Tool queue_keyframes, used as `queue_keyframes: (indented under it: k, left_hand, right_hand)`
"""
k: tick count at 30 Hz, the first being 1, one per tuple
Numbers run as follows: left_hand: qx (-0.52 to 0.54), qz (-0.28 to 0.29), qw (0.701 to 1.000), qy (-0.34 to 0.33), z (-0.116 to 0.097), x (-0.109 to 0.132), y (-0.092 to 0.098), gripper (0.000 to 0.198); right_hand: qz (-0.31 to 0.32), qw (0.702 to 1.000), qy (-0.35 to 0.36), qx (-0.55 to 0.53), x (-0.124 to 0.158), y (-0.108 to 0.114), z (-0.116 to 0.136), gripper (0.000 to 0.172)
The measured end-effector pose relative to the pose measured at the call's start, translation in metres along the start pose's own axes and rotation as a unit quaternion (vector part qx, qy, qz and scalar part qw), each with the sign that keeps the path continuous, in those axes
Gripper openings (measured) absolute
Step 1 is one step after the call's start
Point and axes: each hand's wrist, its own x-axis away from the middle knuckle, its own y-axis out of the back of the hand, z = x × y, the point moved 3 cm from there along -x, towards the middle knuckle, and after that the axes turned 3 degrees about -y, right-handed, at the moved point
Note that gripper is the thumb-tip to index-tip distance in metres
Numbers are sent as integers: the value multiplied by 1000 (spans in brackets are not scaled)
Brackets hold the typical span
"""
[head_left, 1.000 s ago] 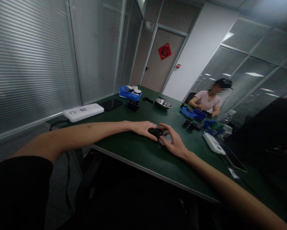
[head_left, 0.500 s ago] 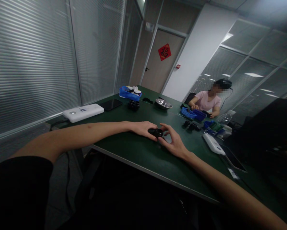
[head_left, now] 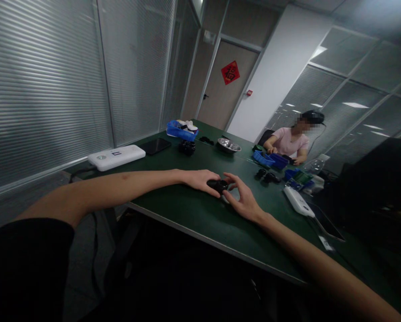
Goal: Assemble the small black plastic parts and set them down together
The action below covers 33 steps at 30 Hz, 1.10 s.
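A small round black part (head_left: 217, 184) lies on the dark green table (head_left: 187, 210). My left hand (head_left: 197, 180) rests on the table with its fingers closed on the part's left side. From the right, my right hand (head_left: 243, 199) meets the same part, thumb and forefinger pinching it while the other fingers spread. Both forearms stretch across the table's near edge.
A white box (head_left: 116, 157) and a black phone (head_left: 155, 146) lie at the left. Further back are a blue tray (head_left: 180, 129), black parts (head_left: 187, 147), a metal bowl (head_left: 228, 145) and blue bins (head_left: 270, 159). A white device (head_left: 299, 201) lies at the right. Another person (head_left: 289, 141) works at the far end.
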Motion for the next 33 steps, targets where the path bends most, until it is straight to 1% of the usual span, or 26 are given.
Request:
queue_keyframes:
  k: [3, 8, 14, 19, 25, 29, 33]
  left_hand:
    - [6, -2, 1000, -2, 1, 0, 0, 61]
    - [-1, 2, 1000, -1, 1, 0, 0, 60]
    - [-3, 11, 1000, 4, -1, 1, 1, 61]
    - [-12, 11, 1000, 0, -2, 0, 2, 60]
    - [-4, 5, 1000, -2, 0, 0, 0, 60]
    - [-7, 4, 1000, -4, 1, 0, 0, 60]
    - [-7, 4, 1000, -5, 1, 1, 0, 61]
  right_hand:
    - [3, 1000, 4, -2, 0, 0, 0, 53]
    - [-8, 1000, -10, -6, -1, 0, 0, 56]
    - [3, 1000, 3, -4, 0, 0, 0, 56]
    - [-2, 1000, -10, 10, 0, 1, -1, 59]
    - [11, 1000, 1, 2, -1, -1, -1, 56]
    - [-3, 1000, -8, 3, -1, -1, -3, 57]
    - [-4, 1000, -7, 2, 0, 0, -2, 53]
